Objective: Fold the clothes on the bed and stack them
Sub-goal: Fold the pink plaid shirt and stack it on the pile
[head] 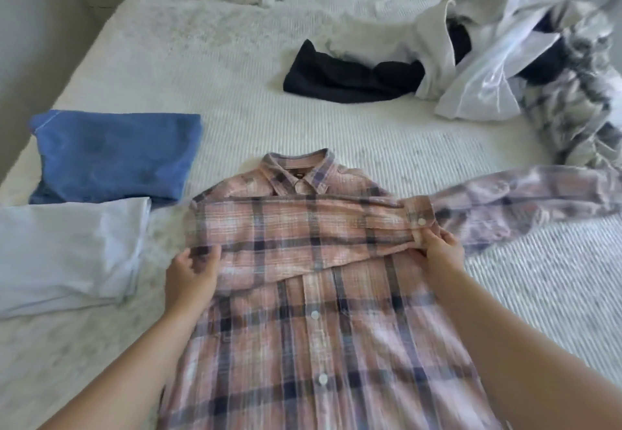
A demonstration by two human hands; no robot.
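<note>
White ribbed bed (pixel 235 100) w/ a pink plaid shirt (pixel 303 312) spread button-side up at 6 o'clock, one sleeve folded across the chest; it looks light, soft and floppy, prob. best taken by cuff and side seam. Left hand (pixel 192 271) pinches the shirt's edge at 9 o'clock, right hand (pixel 441 251) pinches the folded cuff at 3 o'clock, both forearms reaching in from the bottom. Beyond: folded blue top (pixel 114 157) and pale folded piece (pixel 67 254) at 9–10 o'clock, dark garment (pixel 346 79) at 12, unfolded pile (pixel 521 42) at 1–2.
</note>
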